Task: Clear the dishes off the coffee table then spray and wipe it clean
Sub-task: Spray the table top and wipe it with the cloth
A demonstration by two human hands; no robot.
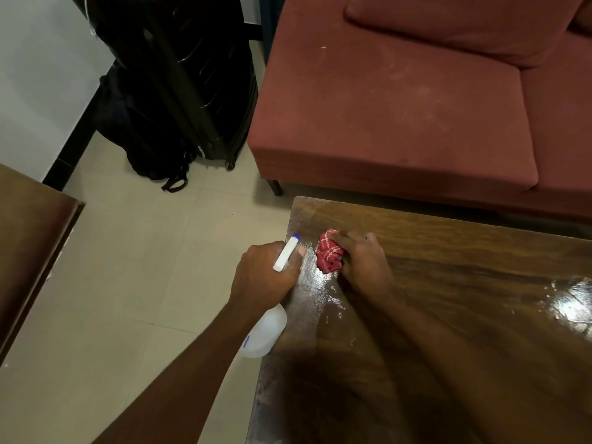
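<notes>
L hand (266,274) fingers wrapped round spray bottle (267,331) at tabletop (464,283) edge; R hand (362,264) fingers pressed on red cloth (330,253) nr far corner. No dishes visible. Risk: wet film makes cloth skid off edge, or streaks left.

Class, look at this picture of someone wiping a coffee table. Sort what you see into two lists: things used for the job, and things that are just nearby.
Used for the job:
spray bottle, held in the left hand
red cloth, pressed down by the right hand
coffee table, wet in patches

Just nearby:
red sofa
black suitcase
black backpack
other wooden furniture at the left edge
</notes>
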